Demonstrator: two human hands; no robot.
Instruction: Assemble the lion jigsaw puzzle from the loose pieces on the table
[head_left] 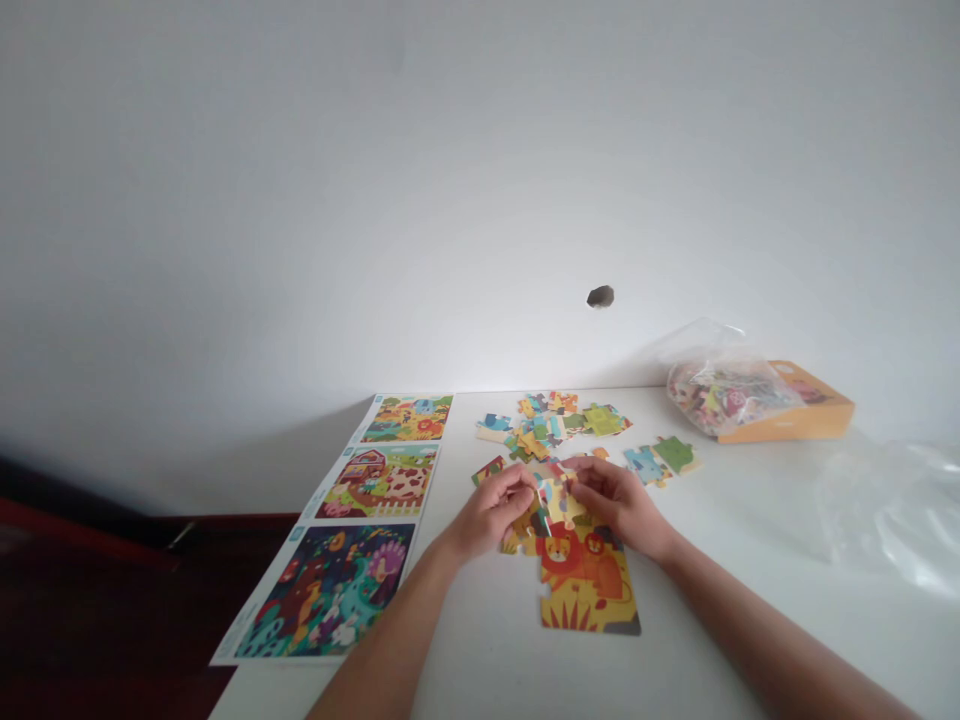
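Both hands are over the middle of the white table, above a partly joined puzzle. My left hand has its fingers pinched on the left edge of a light yellow puzzle piece. From the other side, my right hand grips that piece between thumb and fingers. Whether it is one piece or a few joined ones, I cannot tell. Below the hands lies the joined lion section, with red-maned lions on yellow; its upper part is partly covered by the hands.
Loose puzzle pieces lie in a pile behind the hands, and blue and green ones to the right. A picture sheet lies left. An orange box holds a plastic bag of pieces. Clear plastic lies far right.
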